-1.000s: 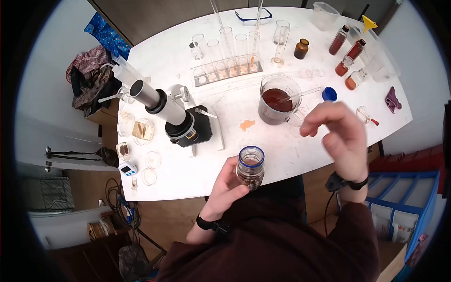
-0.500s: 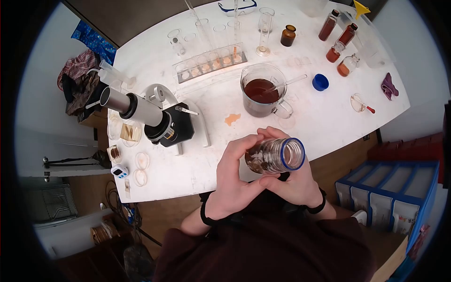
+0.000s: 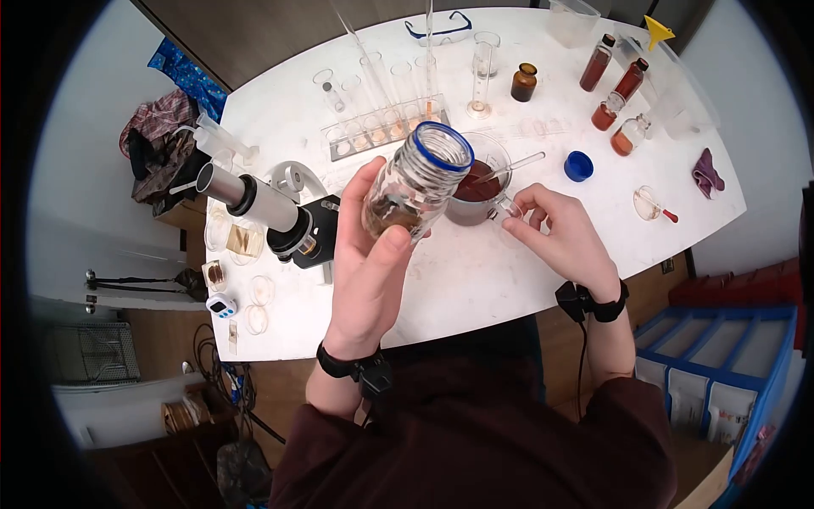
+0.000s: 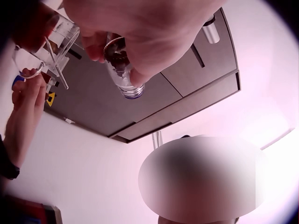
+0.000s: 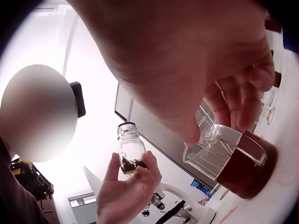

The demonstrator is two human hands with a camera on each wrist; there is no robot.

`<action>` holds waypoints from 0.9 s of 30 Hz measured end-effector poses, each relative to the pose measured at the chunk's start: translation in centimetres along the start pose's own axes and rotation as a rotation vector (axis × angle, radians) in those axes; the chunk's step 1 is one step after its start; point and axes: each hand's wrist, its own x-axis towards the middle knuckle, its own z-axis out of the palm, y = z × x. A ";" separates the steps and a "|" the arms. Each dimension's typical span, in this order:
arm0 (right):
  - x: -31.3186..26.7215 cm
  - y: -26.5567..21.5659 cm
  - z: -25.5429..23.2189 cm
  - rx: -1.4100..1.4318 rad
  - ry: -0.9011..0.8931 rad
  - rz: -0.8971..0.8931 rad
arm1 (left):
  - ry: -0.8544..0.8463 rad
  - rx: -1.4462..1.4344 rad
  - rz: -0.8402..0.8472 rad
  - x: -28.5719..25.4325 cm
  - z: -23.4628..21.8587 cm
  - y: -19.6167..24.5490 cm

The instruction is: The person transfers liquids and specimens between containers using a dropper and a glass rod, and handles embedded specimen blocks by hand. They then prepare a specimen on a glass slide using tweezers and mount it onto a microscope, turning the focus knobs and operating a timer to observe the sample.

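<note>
My left hand (image 3: 366, 254) grips a clear glass bottle (image 3: 415, 182) with a blue rim and holds it up over the table, tilted. There is brown residue at its bottom. The same bottle (image 4: 122, 70) shows in the left wrist view and also as the bottle (image 5: 131, 150) in the right wrist view. Behind it stands a glass beaker (image 3: 483, 188) of dark brown liquid with a stirring rod (image 3: 519, 164) in it. My right hand (image 3: 543, 216) pinches the beaker's handle (image 5: 218, 134). A blue cap (image 3: 578, 165) lies to the right of the beaker.
A microscope (image 3: 280, 208) stands at the left, with petri dishes (image 3: 242, 239) and a small timer (image 3: 227, 305) beside it. A test-tube rack (image 3: 386, 127), a measuring cylinder (image 3: 482, 72), an amber bottle (image 3: 524, 82) and several brown-filled bottles (image 3: 612, 93) stand along the back.
My left hand has lifted the bottle from near my chest up over the table. My right hand has let go of the bottle and taken the beaker's handle.
</note>
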 end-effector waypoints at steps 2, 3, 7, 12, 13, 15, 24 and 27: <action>1.4 0.2 -0.6 -0.076 -0.193 -0.059 | -0.005 -0.068 0.006 0.8 -0.3 -0.3; 2.0 0.7 -0.9 -0.054 -0.229 -0.105 | 0.017 -0.157 -0.033 1.2 -0.6 -0.7; 3.7 1.3 -2.3 0.002 -0.401 -0.108 | 0.061 -0.259 -0.089 2.3 -0.9 -1.6; 4.6 3.2 -2.5 0.170 -0.491 -0.010 | 0.123 -0.217 -0.090 3.7 -0.4 -1.7; 4.7 3.7 -2.3 0.276 -0.501 0.015 | 0.133 -0.200 -0.076 4.0 -0.6 -1.9; 5.0 4.3 -2.0 0.387 -0.413 0.033 | 0.136 -0.182 -0.076 4.7 -0.5 -2.0; 6.0 1.9 -3.4 0.380 -0.182 -0.108 | 0.185 0.028 0.013 6.8 0.6 -2.0; 7.2 0.1 -3.2 0.307 -0.191 -0.157 | 0.216 0.062 0.012 7.2 0.8 -2.3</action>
